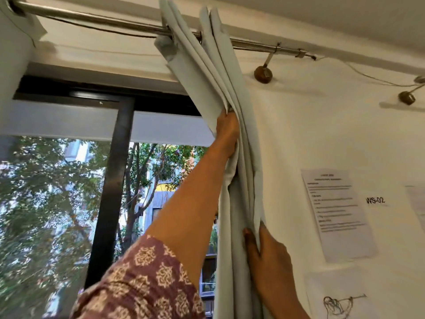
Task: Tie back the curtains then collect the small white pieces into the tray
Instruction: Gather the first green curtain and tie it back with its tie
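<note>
A pale grey curtain (207, 72) hangs bunched in folds from a steel rod (96, 20), pushed against the white wall at the right of the window. My left hand (226, 134) is raised high and grips the gathered folds from the window side, its fingers hidden in the cloth. Lower down, my right hand (269, 249) holds the outer folds, thumb on the front and fingers behind the fabric. A second curtain's edge (16, 54) shows at the far left. No tray or small white pieces are in view.
The black-framed window (119, 139) looks out on trees and buildings. Rod brackets (263, 73) stick out of the wall above. Printed sheets (338, 212), a "WS-02" label (375, 200) and a sketch (340, 307) are stuck on the wall to the right.
</note>
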